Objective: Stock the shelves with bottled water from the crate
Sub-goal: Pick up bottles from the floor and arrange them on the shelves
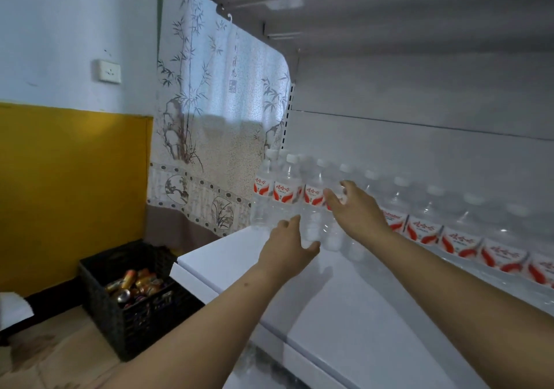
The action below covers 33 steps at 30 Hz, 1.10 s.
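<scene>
Two hands at a row of water bottles on a white shelf (344,313).

The bottles stand upright, caps up. The right hand (358,209) curls around one bottle's (331,209) label; just left, the left hand (286,246) cups the base of another bottle (311,206).

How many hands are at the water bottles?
2. The left hand grips one bottle low down, near the shelf's left end. The right hand is at the label of the neighbouring bottle just to its right. No other hands show.
</scene>
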Each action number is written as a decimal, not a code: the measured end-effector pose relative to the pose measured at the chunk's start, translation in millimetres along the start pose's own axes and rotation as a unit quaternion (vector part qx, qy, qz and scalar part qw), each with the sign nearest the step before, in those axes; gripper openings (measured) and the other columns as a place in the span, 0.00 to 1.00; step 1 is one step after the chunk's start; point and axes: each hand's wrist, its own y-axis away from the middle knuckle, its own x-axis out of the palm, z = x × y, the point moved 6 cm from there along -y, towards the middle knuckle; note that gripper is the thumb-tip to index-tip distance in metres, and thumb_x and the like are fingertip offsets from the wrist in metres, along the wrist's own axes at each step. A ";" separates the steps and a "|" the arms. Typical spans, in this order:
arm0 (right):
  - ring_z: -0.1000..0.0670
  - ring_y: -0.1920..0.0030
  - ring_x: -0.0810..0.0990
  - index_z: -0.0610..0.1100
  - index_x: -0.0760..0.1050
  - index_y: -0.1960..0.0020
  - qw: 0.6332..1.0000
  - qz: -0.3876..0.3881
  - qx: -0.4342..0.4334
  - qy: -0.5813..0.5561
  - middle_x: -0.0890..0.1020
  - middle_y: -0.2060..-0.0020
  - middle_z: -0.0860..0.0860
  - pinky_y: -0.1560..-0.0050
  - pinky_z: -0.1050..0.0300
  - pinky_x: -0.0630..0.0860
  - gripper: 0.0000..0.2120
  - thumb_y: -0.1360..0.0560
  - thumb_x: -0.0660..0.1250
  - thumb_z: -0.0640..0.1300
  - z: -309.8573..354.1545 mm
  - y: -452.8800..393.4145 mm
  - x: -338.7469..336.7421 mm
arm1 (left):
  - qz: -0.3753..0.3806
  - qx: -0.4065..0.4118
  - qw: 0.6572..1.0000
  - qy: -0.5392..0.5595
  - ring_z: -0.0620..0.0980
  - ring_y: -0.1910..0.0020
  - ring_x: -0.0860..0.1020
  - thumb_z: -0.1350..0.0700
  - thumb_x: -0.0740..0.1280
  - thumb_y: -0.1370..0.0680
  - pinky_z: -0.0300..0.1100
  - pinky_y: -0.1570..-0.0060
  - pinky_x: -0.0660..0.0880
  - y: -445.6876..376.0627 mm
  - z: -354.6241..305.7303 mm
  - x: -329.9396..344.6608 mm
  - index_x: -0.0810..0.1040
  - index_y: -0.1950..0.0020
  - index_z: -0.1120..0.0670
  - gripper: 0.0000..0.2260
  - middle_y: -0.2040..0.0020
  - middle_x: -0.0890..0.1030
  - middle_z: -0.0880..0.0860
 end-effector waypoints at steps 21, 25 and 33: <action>0.48 0.24 0.61 0.45 0.53 0.21 0.973 -0.147 0.100 0.150 0.61 0.23 0.47 0.27 0.55 0.58 0.36 0.21 0.56 0.64 -124.1 322.5 -340.2 | 0.172 0.354 0.915 0.086 0.49 0.33 0.71 0.42 0.61 0.21 0.44 0.37 0.71 308.8 -324.6 125.6 0.63 0.24 0.49 0.26 0.29 0.69 0.50; 0.49 0.25 0.62 0.45 0.53 0.21 0.950 -0.178 0.187 0.178 0.62 0.23 0.48 0.28 0.56 0.59 0.35 0.20 0.55 0.63 -178.3 429.9 -378.6 | 0.247 0.426 0.863 0.111 0.49 0.34 0.72 0.44 0.62 0.21 0.47 0.38 0.72 399.1 -373.9 188.1 0.64 0.25 0.49 0.25 0.31 0.71 0.50; 0.49 0.39 0.76 0.43 0.65 0.27 0.870 -0.302 0.369 0.127 0.75 0.35 0.47 0.39 0.55 0.73 0.26 0.19 0.59 0.57 -277.0 646.6 -386.5 | 0.435 0.472 0.767 0.026 0.51 0.33 0.70 0.44 0.62 0.21 0.46 0.38 0.72 566.5 -365.8 320.0 0.64 0.25 0.50 0.25 0.29 0.68 0.51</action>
